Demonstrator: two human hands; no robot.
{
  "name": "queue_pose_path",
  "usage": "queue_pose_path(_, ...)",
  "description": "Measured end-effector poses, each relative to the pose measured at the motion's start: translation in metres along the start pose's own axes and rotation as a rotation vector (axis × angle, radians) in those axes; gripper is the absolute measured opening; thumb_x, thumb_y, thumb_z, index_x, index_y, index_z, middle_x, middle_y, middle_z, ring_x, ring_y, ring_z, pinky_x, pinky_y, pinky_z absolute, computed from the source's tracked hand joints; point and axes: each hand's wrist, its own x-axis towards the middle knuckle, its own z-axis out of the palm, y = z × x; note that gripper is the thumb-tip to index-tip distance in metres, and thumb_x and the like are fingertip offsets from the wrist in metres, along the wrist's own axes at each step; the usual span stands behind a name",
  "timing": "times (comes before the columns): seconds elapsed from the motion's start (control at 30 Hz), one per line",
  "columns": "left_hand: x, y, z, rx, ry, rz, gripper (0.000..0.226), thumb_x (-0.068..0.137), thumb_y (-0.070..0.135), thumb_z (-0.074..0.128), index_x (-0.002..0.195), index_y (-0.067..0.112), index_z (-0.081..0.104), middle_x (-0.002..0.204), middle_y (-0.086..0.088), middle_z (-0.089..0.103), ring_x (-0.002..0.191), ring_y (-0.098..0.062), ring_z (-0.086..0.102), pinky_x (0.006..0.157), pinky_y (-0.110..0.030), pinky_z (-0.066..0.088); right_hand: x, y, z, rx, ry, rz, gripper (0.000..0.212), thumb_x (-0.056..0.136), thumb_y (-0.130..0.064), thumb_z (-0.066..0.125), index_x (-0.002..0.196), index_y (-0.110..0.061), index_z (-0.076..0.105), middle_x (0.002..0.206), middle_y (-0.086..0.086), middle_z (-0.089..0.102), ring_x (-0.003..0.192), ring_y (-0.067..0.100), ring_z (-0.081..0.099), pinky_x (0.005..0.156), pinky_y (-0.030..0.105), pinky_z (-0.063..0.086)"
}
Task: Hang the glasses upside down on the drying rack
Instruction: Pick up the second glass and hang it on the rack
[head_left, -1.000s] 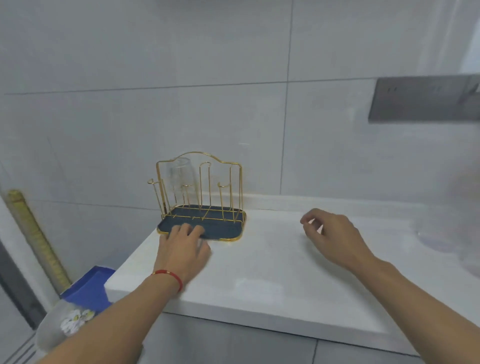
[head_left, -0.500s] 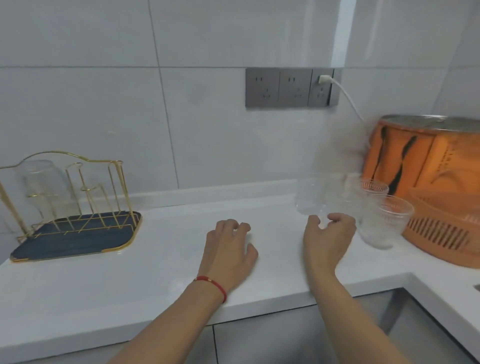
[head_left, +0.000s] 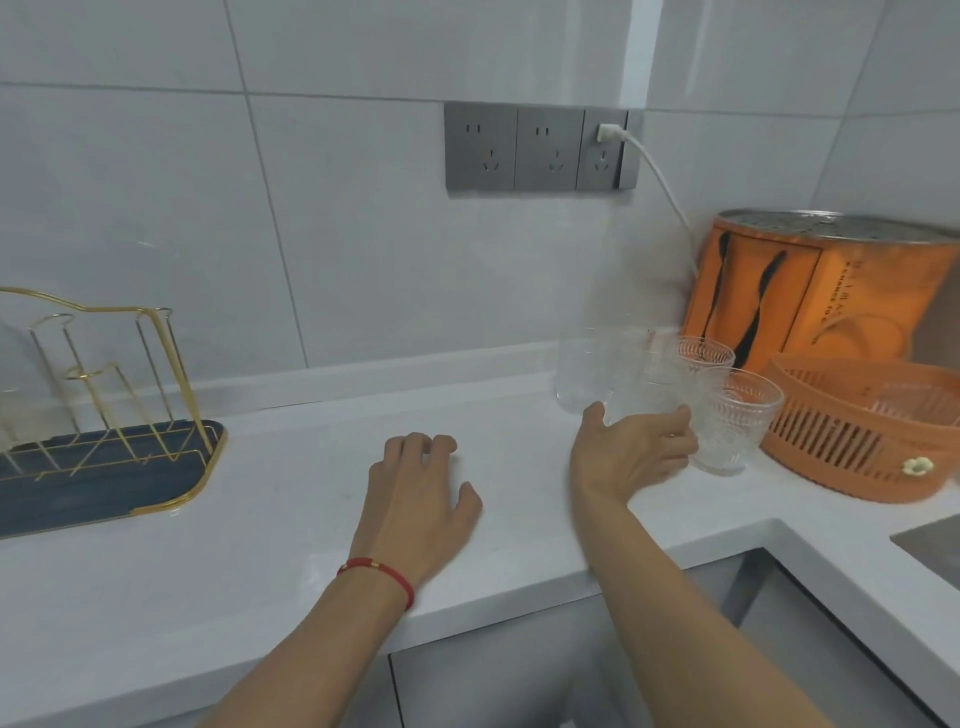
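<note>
Several clear patterned glasses stand upright at the back right of the white counter. My right hand reaches among them, thumb and fingers wrapped round the lower part of one glass, which still stands on the counter. Beside it are a left glass, a rear glass and a right glass. My left hand lies palm down on the counter and holds nothing. The gold wire drying rack on its dark blue tray stands at the far left, partly cut off by the frame edge.
An orange slotted basket and an orange round appliance with a metal lid crowd the right corner behind the glasses. Grey wall sockets feed a white cable down to the appliance. The counter turns a corner at the right.
The view has swung right from the rack to the glasses. My left hand left the rack's tray and now rests mid-counter. My right hand reached forward and closed round a glass.
</note>
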Motion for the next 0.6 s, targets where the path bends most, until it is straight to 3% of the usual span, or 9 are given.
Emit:
queue_pose_path(0.17, -0.001, 0.001, -0.002, -0.008, -0.013, -0.002, 0.043, 0.089, 0.035, 0.052, 0.129, 0.019, 0.051, 0.126, -0.001, 0.054, 0.123, -0.023, 0.039, 0.096, -0.039, 0.042, 0.002, 0.000, 0.001, -0.046, -0.019, -0.011, 0.088, 0.084, -0.026, 0.085, 0.150, 0.002, 0.035, 0.141, 0.027, 0.041, 0.122, 0.047, 0.045, 0.104, 0.050, 0.038)
queue_pose_path(0.33, -0.002, 0.002, -0.003, -0.018, -0.013, -0.006, 0.043, 0.090, 0.034, 0.052, 0.129, 0.019, 0.051, 0.124, -0.002, 0.055, 0.122, -0.023, 0.040, 0.097, -0.040, 0.042, 0.010, 0.002, 0.004, 0.044, -0.024, 0.009, 0.077, 0.085, -0.024, 0.085, 0.138, 0.001, 0.035, 0.137, 0.027, 0.053, 0.124, 0.049, 0.055, 0.107, 0.055, 0.041)
queue_pose_path(0.43, -0.002, 0.002, -0.004, -0.023, -0.008, -0.006, 0.043, 0.089, 0.034, 0.053, 0.129, 0.018, 0.051, 0.123, -0.002, 0.055, 0.121, -0.024, 0.041, 0.097, -0.040, 0.042, 0.010, 0.006, 0.002, 0.084, -0.052, -0.003, 0.080, 0.084, -0.026, 0.084, 0.140, -0.001, 0.033, 0.135, 0.026, 0.058, 0.125, 0.047, 0.057, 0.109, 0.055, 0.038)
queue_pose_path(0.53, -0.003, 0.002, -0.004, -0.048, -0.004, 0.002, 0.044, 0.088, 0.037, 0.052, 0.128, 0.020, 0.051, 0.123, -0.001, 0.055, 0.122, -0.023, 0.041, 0.097, -0.040, 0.041, 0.005, 0.007, -0.003, -0.010, -0.089, -0.043, 0.087, 0.079, -0.040, 0.084, 0.145, -0.004, 0.040, 0.134, 0.022, 0.056, 0.127, 0.045, 0.051, 0.108, 0.054, 0.036)
queue_pose_path(0.6, -0.005, 0.002, -0.007, -0.115, 0.000, 0.023, 0.046, 0.086, 0.043, 0.051, 0.128, 0.024, 0.050, 0.124, 0.004, 0.054, 0.124, -0.020, 0.042, 0.099, -0.037, 0.040, -0.001, 0.006, -0.005, 0.014, -0.151, -0.117, 0.082, 0.075, -0.051, 0.079, 0.138, -0.011, 0.045, 0.122, 0.011, 0.055, 0.120, 0.039, 0.053, 0.101, 0.050, 0.039)
